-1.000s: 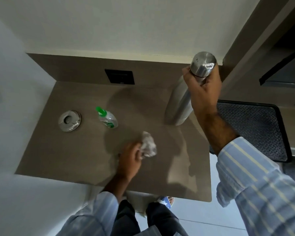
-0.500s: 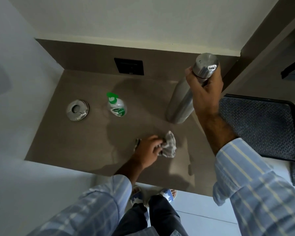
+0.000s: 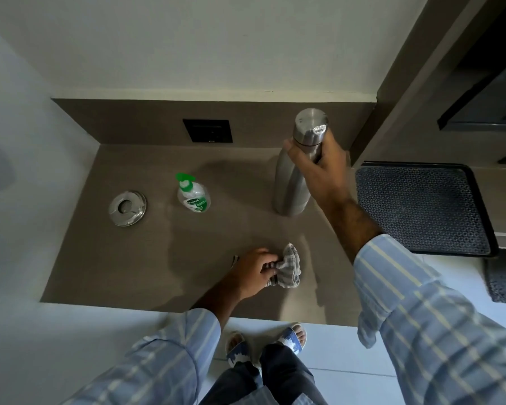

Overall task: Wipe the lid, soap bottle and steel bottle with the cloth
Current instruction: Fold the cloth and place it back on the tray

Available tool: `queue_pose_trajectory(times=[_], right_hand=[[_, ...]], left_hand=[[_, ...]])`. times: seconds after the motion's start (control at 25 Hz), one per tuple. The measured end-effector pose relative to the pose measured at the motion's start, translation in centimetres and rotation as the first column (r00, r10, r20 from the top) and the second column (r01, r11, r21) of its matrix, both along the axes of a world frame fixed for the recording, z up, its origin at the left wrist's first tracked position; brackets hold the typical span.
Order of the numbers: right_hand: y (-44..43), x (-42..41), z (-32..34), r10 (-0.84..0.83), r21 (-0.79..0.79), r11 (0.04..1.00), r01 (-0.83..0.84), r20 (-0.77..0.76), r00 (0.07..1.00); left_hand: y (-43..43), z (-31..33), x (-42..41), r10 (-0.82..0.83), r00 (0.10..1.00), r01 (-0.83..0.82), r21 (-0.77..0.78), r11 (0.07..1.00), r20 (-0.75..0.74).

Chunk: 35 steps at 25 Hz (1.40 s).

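Head view, 1 frame. I log 4 task items on the brown counter (image 3: 105, 258):
- Lid (image 3: 127, 208): steel, round, lying flat at the left.
- Soap bottle (image 3: 194, 194): clear with a green pump, upright, right of the lid and apart from it.
- Steel bottle (image 3: 297, 168): upright at the back right; my right hand (image 3: 322, 168) grips its neck.
- Cloth (image 3: 288, 271): bunched near the front edge, clenched in my left hand (image 3: 253, 271).
Black mat (image 3: 421, 209): right of the counter.

Head cam, steep downward onto counter (image 3: 105, 258)
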State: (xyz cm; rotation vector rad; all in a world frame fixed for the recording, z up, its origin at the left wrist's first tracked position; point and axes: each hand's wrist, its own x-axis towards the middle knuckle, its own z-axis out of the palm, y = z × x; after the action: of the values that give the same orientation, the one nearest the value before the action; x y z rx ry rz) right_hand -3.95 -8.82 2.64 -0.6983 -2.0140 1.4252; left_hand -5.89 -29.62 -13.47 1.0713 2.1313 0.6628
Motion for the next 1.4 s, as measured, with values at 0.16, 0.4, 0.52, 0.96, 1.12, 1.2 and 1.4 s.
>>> queue_pose_trajectory(times=[0.16, 0.4, 0.52, 0.96, 1.12, 1.2, 1.4], right_hand=[[0.1, 0.8, 1.0, 0.052, 0.01, 0.998, -0.055, 0.162, 0.985], [-0.5, 7.6, 2.2, -0.014, -0.202, 0.971, 0.128, 0.486, 0.874], [-1.3, 13.0, 2.3, 0.167, -0.463, 0.846, 0.264, 0.701, 0.694], [4.2, 21.7, 6.2, 0.019, -0.652, 0.741, 0.16, 0.258, 0.966], [8.8, 24.6, 5.6, -0.08, -0.724, 0.671, 0.16, 0.143, 0.986], [11.9, 26.2, 3.6, -0.089, -0.71, 0.673, 0.207, 0.201, 0.976], [18.6, 28.3, -4.4, -0.159, -0.496, 0.76, 0.42, 0.484, 0.86]], left_hand=[[0.2, 2.3, -0.5, 0.025, 1.0, -0.023, 0.107, 0.994, -0.014], [1.6, 8.1, 0.1, 0.012, 0.994, 0.025, 0.345, 0.938, -0.105], [3.6, 10.9, 1.8, 0.015, 0.996, 0.028, 0.445, 0.895, -0.093], [13.1, 18.0, 8.0, -0.009, 0.985, -0.089, 0.548, 0.832, 0.174], [17.5, 15.6, 9.4, 0.044, 0.424, -0.308, 0.099, 0.946, 0.904], [20.1, 13.3, 10.0, 0.125, 0.328, -0.38, 0.01, 0.925, 0.936], [26.6, 8.4, 11.0, 0.292, 0.571, -0.477, 0.021, 0.879, 0.767]])
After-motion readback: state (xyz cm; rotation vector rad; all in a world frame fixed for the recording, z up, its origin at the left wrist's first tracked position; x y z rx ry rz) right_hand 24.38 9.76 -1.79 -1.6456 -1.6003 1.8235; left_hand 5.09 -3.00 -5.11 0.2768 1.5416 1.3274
